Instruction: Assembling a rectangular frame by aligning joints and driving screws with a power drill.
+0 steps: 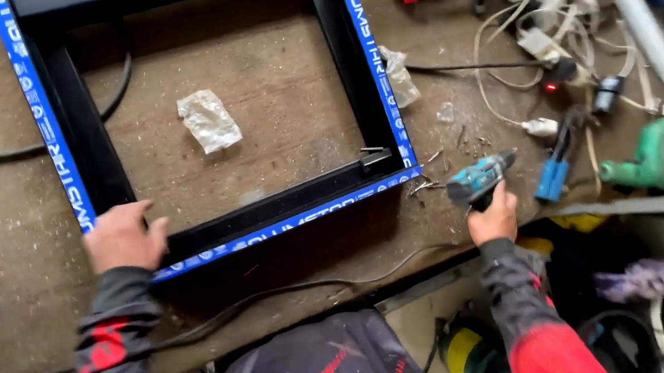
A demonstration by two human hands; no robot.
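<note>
at the near left corner of the black frame [237, 234], the left hand [123, 238] presses flat, fingers spread, steadying it; the right hand [495, 218] grips a teal drill [479, 178] aimed at the near right corner.

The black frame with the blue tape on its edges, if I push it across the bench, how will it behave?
The frame looks rigid, made of straight metal-like bars, so it would probably slide as one piece rather than flex. It lies flat on the dusty workbench, so tipping seems unlikely. The left hand rests on its near corner; open in the middle, it may be fairly light for its size.
</note>
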